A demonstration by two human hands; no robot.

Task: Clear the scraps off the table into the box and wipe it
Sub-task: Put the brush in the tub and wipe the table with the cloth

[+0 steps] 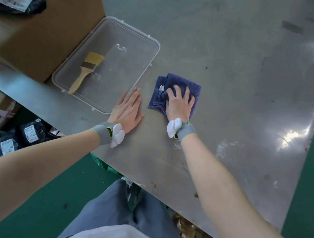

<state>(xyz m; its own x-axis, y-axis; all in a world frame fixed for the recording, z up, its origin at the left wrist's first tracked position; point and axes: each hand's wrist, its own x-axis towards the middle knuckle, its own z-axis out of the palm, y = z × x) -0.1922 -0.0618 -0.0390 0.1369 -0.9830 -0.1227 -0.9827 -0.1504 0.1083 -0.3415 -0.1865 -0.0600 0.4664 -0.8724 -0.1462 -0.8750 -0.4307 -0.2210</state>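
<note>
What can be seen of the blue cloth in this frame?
The blue cloth looks like terry towel, folded into a rough square with layered edges on its left side and a small white tag. It lies flat on the grey table, right of the clear plastic box. The right hand presses on it, fingers spread.

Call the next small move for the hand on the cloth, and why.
Probably sweep the blue cloth to the right across the table. The right hand presses it flat with spread fingers, pale residue and specks show further right, and the left hand lies flat beside the clear box, where the brush already lies.
</note>
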